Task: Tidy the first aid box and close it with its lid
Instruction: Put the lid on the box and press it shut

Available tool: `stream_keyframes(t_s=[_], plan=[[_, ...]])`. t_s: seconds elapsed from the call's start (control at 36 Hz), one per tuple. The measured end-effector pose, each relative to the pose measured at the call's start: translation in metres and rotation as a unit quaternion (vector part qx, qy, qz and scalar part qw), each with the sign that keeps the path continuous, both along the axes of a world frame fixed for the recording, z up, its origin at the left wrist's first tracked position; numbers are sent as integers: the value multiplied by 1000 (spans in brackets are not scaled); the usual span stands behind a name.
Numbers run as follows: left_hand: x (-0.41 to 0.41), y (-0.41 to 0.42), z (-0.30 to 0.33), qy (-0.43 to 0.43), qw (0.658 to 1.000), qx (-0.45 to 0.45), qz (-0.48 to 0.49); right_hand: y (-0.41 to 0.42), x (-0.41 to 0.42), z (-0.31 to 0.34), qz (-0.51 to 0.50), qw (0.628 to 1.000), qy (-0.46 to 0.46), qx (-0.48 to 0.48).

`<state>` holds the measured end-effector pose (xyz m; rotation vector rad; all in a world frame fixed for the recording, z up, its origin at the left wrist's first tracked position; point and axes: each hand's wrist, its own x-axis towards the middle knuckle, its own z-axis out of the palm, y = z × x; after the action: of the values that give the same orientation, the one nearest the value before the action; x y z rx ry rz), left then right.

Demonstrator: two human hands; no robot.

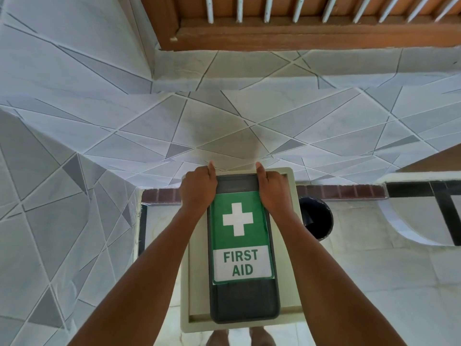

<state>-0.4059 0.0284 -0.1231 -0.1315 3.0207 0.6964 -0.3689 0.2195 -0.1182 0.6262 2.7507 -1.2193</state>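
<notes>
- Fingers of my left hand [198, 188] are curled over the left edge of the dark grey lid [243, 248] at its far end, and the thumb lies straight along that edge and points to 12 o'clock.
- Fingers of my right hand [273, 189] are curled in the same way over the right edge of the lid, with the thumb also straight toward 12 o'clock.
- Both hands grasp the lid, one on each side, at about 11 and 1 o'clock of its top face.
- On the lid is a green label [240, 237] with a white cross, and under it a white field with the words FIRST AID.
- The lid sits on the first aid box; I cannot see the box itself under the lid, so I cannot tell whether it is shut fully.
- The box stands on a pale cream tray-like surface [290, 196] with a raised rim, which shows on all sides of the lid.
- At 3 o'clock from the lid, lower on the floor, is a black round bin [320, 221].
- At 12 o'clock, beyond my hands, is a tiled wall [224, 121] with grey and white angled lines.
- At 6 o'clock, under the tray edge, my feet [240, 337] are partly visible.
</notes>
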Motion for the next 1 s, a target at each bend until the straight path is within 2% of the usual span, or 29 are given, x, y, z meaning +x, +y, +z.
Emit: stream_keyframes(t_s=[0.14,0.25,0.44,0.56,0.78,1.0], plan=[[3,3,2,15,1000,24,6,-1,0,2,-9,1000,-3,1],[16,2,8,14,997,67,46,-2,10,3,-8,1000,-4,6],[80,-3,4,-47,985,114,117,-4,59,3,-19,1000,-9,-11],[90,-2,2,-31,983,143,114,-7,70,-1,-31,999,-7,-33],[89,1,1,11,984,139,111,-8,69,-3,-23,999,19,15],[149,-7,2,-38,984,110,136,-12,120,-5,-24,1000,-18,0]])
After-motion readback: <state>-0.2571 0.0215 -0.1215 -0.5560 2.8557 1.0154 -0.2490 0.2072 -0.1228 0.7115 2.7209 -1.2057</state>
